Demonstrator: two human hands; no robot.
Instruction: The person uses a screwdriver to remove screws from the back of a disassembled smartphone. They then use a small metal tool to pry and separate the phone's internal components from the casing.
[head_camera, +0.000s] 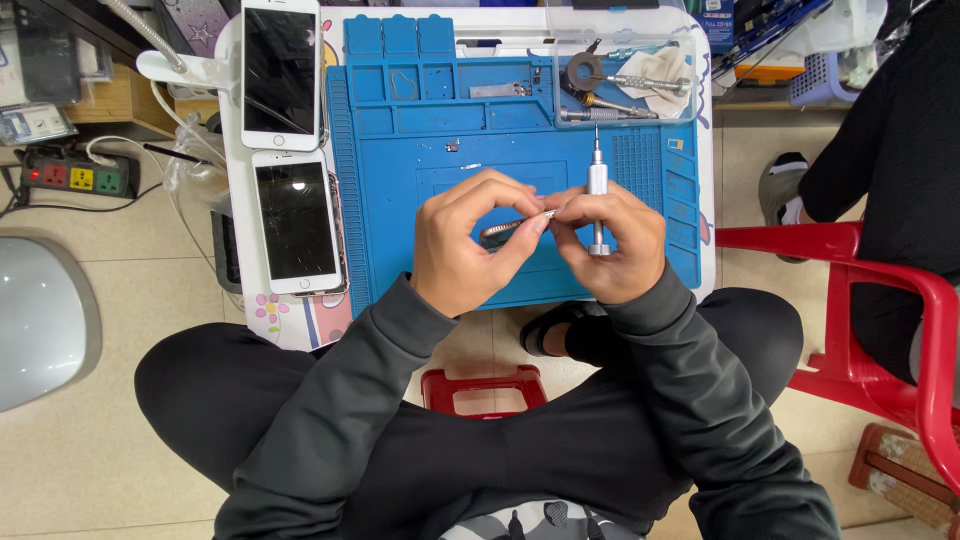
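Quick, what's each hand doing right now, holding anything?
Left hand: closed, pinching the tweezers at their tip end.
Right hand: closed around a silver screwdriver, fingertips also meeting the tweezers.

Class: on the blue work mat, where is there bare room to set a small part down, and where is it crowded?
Bare: the blue mat between the phones and left hand. Crowded: the clear tray of tools, and where the right hand holds the screwdriver.

Dark grey long sleeves, black trousers
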